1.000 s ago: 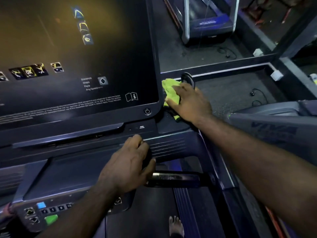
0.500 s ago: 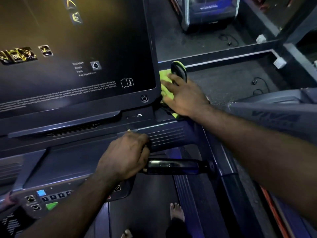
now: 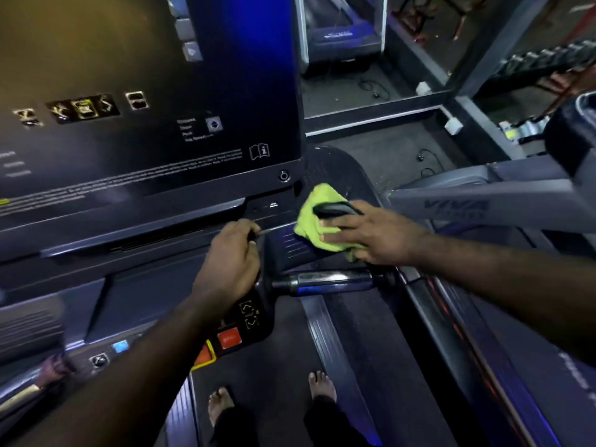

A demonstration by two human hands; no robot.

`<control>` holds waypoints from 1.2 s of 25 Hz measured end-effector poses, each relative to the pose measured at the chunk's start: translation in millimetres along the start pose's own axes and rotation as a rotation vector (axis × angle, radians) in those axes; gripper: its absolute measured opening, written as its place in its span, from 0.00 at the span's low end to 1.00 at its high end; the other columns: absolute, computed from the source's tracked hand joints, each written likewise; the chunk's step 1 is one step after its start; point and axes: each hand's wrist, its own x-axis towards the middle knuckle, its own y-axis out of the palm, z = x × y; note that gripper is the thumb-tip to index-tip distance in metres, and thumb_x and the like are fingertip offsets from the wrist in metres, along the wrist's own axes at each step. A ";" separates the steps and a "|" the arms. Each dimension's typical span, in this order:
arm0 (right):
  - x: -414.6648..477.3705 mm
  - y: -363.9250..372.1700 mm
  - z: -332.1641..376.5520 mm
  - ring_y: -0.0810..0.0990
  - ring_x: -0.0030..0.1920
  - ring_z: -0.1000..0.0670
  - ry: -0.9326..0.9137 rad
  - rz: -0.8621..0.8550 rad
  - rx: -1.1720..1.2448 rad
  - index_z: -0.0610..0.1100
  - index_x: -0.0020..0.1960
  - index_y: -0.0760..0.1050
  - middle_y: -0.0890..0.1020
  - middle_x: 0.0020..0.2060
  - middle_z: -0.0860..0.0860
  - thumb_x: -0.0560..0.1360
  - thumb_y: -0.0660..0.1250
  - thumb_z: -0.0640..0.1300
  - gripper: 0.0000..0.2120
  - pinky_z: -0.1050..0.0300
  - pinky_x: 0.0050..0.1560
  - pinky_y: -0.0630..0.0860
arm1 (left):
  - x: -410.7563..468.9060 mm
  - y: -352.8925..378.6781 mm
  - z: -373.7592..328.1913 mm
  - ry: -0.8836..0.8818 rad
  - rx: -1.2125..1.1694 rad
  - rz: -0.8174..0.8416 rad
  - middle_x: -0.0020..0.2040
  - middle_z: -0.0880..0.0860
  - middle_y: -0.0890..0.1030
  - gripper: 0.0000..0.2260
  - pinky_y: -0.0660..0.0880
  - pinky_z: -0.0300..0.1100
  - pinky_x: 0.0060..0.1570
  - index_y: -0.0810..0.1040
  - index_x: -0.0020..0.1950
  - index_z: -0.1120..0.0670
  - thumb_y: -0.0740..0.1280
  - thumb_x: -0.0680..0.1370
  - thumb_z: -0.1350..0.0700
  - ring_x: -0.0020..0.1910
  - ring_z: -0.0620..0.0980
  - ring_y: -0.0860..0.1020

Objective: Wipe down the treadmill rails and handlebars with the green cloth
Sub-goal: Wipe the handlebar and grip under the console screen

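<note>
Centre right of frame: right hand [image 3: 371, 235] lies flat, fingers straight, pressing the green cloth [image 3: 314, 217] onto the console ledge [image 3: 290, 250] just right of the dark screen [image 3: 145, 91]. A dark oval grip [image 3: 337, 208] sits against the cloth's upper edge at the fingertips.

Centre: left hand [image 3: 230, 262] rests on the console, fingers curled; whether it grips anything, cannot tell.

Chrome handlebar [image 3: 329, 280] runs just below both hands, untouched. Red button [image 3: 229, 338] beneath the left wrist.

Bottom centre: bare feet [image 3: 221, 404] on the belt [image 3: 277, 382]. Side rail [image 3: 451, 317] at lower right.
</note>
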 end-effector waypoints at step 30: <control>131.1 -56.6 35.7 0.84 0.60 0.47 0.035 0.593 0.603 0.53 0.66 0.83 0.87 0.57 0.54 0.79 0.75 0.42 0.17 0.50 0.65 0.79 | -11.2 2.5 -6.2 0.007 0.269 0.293 0.84 0.52 0.56 0.67 0.62 0.53 0.80 0.42 0.85 0.49 0.77 0.60 0.24 0.82 0.50 0.55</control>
